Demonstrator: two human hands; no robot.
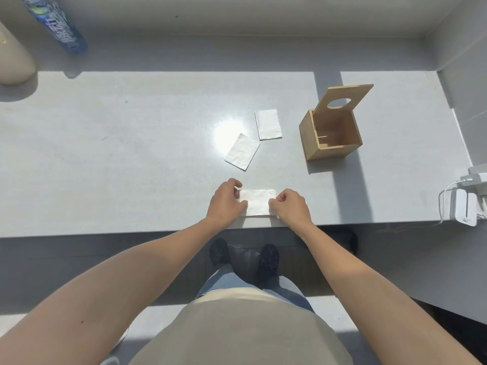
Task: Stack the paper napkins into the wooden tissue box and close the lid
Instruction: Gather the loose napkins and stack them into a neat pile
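Note:
A folded white napkin (257, 202) lies near the counter's front edge. My left hand (227, 202) pinches its left end and my right hand (290, 206) pinches its right end, fingers curled on the paper. Two more folded napkins lie farther back: one tilted (242, 151), one nearly straight (268, 124). The wooden tissue box (316, 143) stands to the right with its interior showing nothing inside. Its lid (342, 100), with an oval hole, is tipped up and back.
A grey counter (131, 154) runs under a wall ledge. A blue plastic bottle (58, 25) and a cream vessel (13, 59) stand at the far left. White chargers and cables (463, 206) sit at the right edge. My feet show below the counter.

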